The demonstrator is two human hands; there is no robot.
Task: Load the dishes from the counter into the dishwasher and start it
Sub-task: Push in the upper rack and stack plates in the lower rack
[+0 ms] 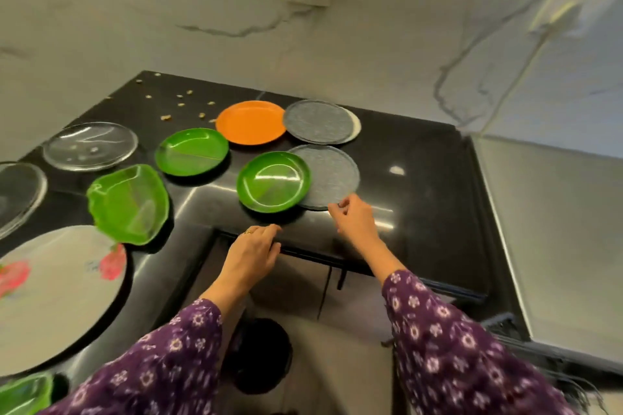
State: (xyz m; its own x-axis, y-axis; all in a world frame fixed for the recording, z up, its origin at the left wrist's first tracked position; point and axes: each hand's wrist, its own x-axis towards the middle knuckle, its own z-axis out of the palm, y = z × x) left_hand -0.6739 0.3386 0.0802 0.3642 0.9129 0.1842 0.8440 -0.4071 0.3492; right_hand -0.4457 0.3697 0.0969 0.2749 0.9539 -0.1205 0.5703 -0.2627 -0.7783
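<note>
At frame centre our right hand point(354, 217) pinches the near rim of the grey plate point(332, 175), whose left edge lies under the green plate point(273, 181). Our left hand point(253, 254) rests loosely open, empty, on the counter edge point(303, 248). Lifting the grey one could tip or drag the green one off the counter.

2 bare hands, left hand point(251, 254) and right hand point(355, 222). Ring point(248, 231) on 1 left finger, near the knuckle. Long purple sleeves point(448, 344) with small pale flower print, ending at the wrists behind the fingers.
</note>
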